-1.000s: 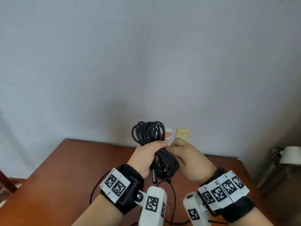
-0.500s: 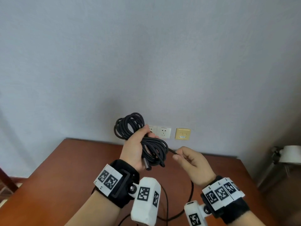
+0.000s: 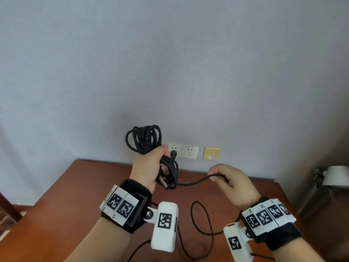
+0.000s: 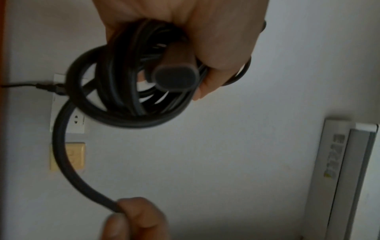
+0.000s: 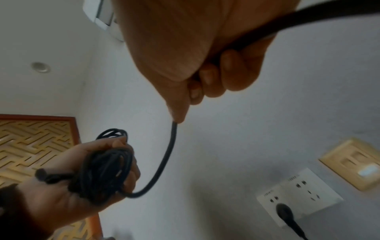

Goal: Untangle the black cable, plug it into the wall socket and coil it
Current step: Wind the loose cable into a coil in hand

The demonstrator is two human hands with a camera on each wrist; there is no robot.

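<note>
Reddish-brown wooden table point(image 3: 62, 201) set against the wall, slack loops of the black cable point(image 3: 203, 220) lying on its top near the front edge, between the two forearms

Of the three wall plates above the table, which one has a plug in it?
The leftmost white socket plate, nearest the left hand, has a black plug in it. The white plate beside it and the yellow plate are empty.
</note>
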